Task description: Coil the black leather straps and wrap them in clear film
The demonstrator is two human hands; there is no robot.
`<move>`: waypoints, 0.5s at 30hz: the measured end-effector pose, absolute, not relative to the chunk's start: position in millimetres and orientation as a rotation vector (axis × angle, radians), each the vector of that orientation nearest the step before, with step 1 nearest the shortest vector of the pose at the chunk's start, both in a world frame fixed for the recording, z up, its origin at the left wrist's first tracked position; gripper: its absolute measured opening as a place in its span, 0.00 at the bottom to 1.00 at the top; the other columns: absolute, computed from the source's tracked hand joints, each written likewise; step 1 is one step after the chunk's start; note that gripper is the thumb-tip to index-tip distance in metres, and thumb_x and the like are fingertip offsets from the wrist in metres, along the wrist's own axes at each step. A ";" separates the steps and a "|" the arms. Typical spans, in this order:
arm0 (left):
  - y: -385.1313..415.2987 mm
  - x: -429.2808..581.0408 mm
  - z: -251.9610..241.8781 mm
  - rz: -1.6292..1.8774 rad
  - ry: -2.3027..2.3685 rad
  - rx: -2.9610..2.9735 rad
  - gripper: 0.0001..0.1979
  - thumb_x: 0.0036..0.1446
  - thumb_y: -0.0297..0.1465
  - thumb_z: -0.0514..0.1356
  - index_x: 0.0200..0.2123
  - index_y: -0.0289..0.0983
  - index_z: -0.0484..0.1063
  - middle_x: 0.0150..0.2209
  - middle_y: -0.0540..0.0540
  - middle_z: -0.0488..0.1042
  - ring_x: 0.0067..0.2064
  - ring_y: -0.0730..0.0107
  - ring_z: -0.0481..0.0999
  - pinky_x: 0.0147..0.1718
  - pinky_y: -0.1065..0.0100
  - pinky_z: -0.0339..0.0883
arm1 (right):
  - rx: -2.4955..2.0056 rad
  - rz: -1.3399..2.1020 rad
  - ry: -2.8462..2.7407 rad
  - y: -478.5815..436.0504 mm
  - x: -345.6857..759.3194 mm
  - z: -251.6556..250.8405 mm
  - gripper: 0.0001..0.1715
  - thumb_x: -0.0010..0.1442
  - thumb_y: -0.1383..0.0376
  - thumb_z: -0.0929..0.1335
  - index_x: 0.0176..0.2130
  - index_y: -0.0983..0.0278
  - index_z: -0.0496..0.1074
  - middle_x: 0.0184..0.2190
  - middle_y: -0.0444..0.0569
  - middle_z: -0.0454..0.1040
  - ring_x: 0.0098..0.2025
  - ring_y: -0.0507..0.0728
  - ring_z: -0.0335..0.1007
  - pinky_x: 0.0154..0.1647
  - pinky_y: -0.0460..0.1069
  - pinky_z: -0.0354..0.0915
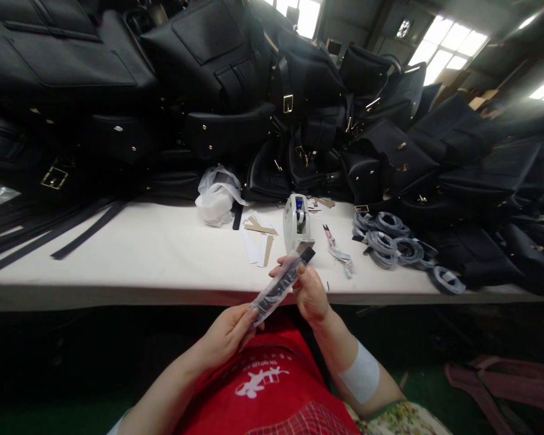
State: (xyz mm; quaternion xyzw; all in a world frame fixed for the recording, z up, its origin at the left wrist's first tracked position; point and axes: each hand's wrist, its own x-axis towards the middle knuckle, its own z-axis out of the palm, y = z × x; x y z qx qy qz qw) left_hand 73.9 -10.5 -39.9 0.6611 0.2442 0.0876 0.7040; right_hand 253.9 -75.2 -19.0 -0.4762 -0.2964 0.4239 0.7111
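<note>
Between my two hands is a black strap [276,293] in a clear plastic sleeve, tilted up to the right over the table's front edge. My left hand [234,329] pinches its lower end between thumb and fingers. Near the upper end, my right hand [309,291] grips it with the thumb on top; a bare black tip sticks out past the plastic. Just beyond that tip stands a pale tape dispenser [291,225] with a blue part inside. Pink-handled snips [329,237] lie to its right, beside a crumpled strip of cloth or tape [343,261].
Black bags [213,54] with gold buckles are piled along the back. Long black straps [88,232] lie at the left of the white table [163,254]. White and tan card strips [260,238], a white plastic bundle [216,199] and several coiled straps [383,241] also rest there.
</note>
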 end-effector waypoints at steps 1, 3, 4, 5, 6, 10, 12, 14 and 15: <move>-10.3 74.3 -41.4 0.212 0.549 1.455 0.28 0.61 0.54 0.49 0.30 0.34 0.69 0.16 0.55 0.59 0.18 0.78 0.55 0.18 0.74 0.49 | -1.043 1.016 -0.677 -77.1 249.8 -23.7 0.24 0.58 0.49 0.70 0.46 0.64 0.73 0.35 0.49 0.81 0.35 0.56 0.75 0.40 0.51 0.69; -9.2 74.9 -45.0 0.249 0.563 1.431 0.29 0.60 0.55 0.49 0.30 0.34 0.68 0.16 0.55 0.59 0.17 0.78 0.56 0.18 0.74 0.49 | -1.052 1.133 -0.710 -80.2 239.7 -34.5 0.24 0.57 0.51 0.72 0.46 0.64 0.72 0.36 0.49 0.81 0.36 0.56 0.76 0.43 0.52 0.70; -8.6 75.2 -46.7 0.264 0.570 1.423 0.29 0.60 0.56 0.49 0.30 0.34 0.68 0.16 0.55 0.60 0.17 0.78 0.56 0.17 0.74 0.49 | -1.064 1.163 -0.714 -81.0 234.4 -39.8 0.23 0.58 0.50 0.71 0.45 0.64 0.72 0.35 0.49 0.80 0.36 0.56 0.76 0.44 0.53 0.70; -8.0 75.5 -48.1 0.275 0.575 1.421 0.29 0.60 0.56 0.49 0.30 0.34 0.68 0.16 0.55 0.60 0.17 0.77 0.56 0.17 0.74 0.49 | -1.074 1.178 -0.708 -81.3 229.4 -44.4 0.22 0.59 0.50 0.70 0.43 0.65 0.73 0.35 0.49 0.80 0.36 0.57 0.76 0.44 0.53 0.70; -7.5 75.8 -49.1 0.279 0.575 1.425 0.29 0.60 0.55 0.49 0.30 0.34 0.68 0.16 0.55 0.60 0.17 0.77 0.57 0.18 0.74 0.50 | -1.078 1.182 -0.696 -81.0 225.1 -47.8 0.22 0.60 0.49 0.68 0.41 0.65 0.73 0.34 0.49 0.80 0.36 0.57 0.76 0.44 0.53 0.70; -6.7 75.7 -48.5 0.193 0.503 1.463 0.24 0.60 0.52 0.53 0.32 0.34 0.68 0.20 0.54 0.64 0.21 0.76 0.60 0.22 0.73 0.55 | -1.054 1.155 -0.621 -81.5 224.5 -42.7 0.20 0.62 0.50 0.67 0.38 0.65 0.74 0.31 0.49 0.80 0.33 0.57 0.76 0.39 0.53 0.71; -6.0 72.9 -46.8 0.107 0.457 1.524 0.22 0.59 0.49 0.56 0.31 0.34 0.68 0.22 0.52 0.66 0.24 0.75 0.63 0.25 0.72 0.58 | -1.081 0.984 -0.566 -89.4 244.2 -29.5 0.18 0.62 0.52 0.68 0.36 0.65 0.74 0.29 0.48 0.80 0.32 0.56 0.76 0.37 0.52 0.71; -3.7 67.0 -45.3 -0.008 0.435 1.616 0.19 0.59 0.46 0.57 0.31 0.34 0.68 0.25 0.51 0.68 0.26 0.73 0.65 0.26 0.72 0.58 | -1.137 0.640 -0.476 -107.4 283.0 -12.4 0.16 0.61 0.54 0.68 0.34 0.65 0.74 0.28 0.47 0.80 0.32 0.56 0.76 0.39 0.52 0.71; -1.8 63.0 -44.7 -0.081 0.432 1.658 0.18 0.59 0.45 0.57 0.31 0.34 0.69 0.26 0.51 0.69 0.27 0.73 0.66 0.26 0.73 0.58 | -1.164 0.437 -0.418 -120.7 308.8 -3.4 0.14 0.60 0.56 0.68 0.34 0.65 0.73 0.28 0.47 0.79 0.32 0.56 0.76 0.40 0.54 0.71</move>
